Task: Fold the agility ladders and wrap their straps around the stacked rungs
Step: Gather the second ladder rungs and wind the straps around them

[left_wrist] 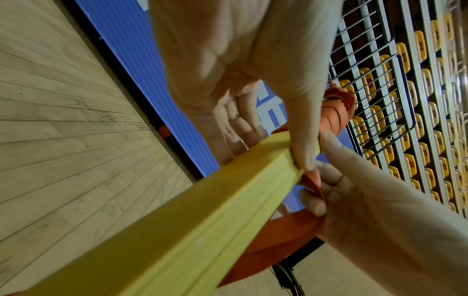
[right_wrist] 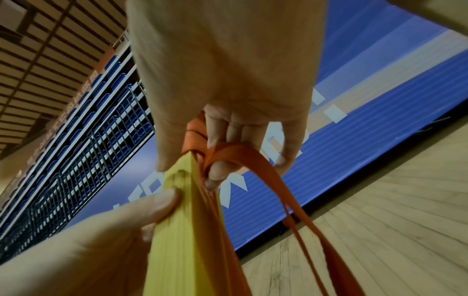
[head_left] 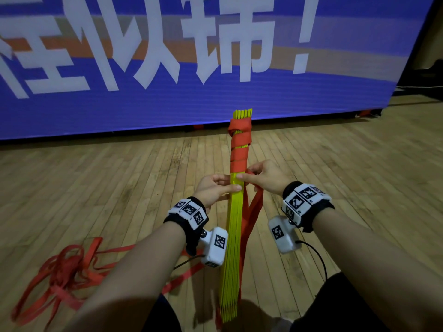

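Observation:
A stack of yellow rungs (head_left: 233, 236) stands tilted away from me over the wooden floor. Red strap (head_left: 239, 149) is wound in several turns around its far part. My left hand (head_left: 229, 185) grips the stack from the left just below the wraps, thumb (left_wrist: 301, 140) across the top edge of the yellow rungs (left_wrist: 177, 230). My right hand (head_left: 249, 176) pinches a loop of the strap (right_wrist: 228, 154) at the stack's right side, thumb pressing on the yellow rungs (right_wrist: 182, 230). Loose strap (head_left: 254, 209) hangs down from that hand along the stack.
A tangle of red strap (head_left: 64, 271) lies on the wooden floor (head_left: 347, 176) at my lower left, running under my left forearm. A big blue screen with white characters (head_left: 167, 68) stands close behind the stack. Railings and tiered seats (left_wrist: 405, 100) show beyond.

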Available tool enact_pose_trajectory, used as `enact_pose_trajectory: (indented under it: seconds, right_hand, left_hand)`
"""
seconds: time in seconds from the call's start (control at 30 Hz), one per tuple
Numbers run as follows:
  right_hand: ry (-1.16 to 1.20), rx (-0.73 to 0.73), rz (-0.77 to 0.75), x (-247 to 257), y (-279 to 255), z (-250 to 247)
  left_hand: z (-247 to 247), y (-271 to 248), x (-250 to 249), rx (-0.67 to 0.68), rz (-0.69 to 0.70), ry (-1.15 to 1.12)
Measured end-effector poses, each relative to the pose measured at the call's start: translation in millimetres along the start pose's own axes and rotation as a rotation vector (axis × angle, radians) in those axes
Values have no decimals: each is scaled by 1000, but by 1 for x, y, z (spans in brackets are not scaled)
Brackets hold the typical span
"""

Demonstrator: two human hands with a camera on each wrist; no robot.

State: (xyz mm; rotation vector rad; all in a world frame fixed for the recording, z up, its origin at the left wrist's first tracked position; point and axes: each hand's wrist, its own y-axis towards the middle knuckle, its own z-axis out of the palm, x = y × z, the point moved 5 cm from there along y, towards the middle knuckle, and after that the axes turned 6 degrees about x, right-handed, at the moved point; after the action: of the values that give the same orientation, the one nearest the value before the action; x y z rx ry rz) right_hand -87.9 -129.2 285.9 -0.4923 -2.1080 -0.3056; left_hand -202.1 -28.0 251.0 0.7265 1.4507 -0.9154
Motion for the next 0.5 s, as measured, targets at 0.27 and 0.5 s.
enact_pose_trajectory:
  seconds: [0.27, 0.5]
  right_hand:
    - [-159, -89, 40, 4, 1, 2]
    - [-227, -100, 139, -5, 5, 4]
  left_hand:
    - [0, -1, -5, -101, 38, 64]
    - [4, 2, 1, -190, 34, 138]
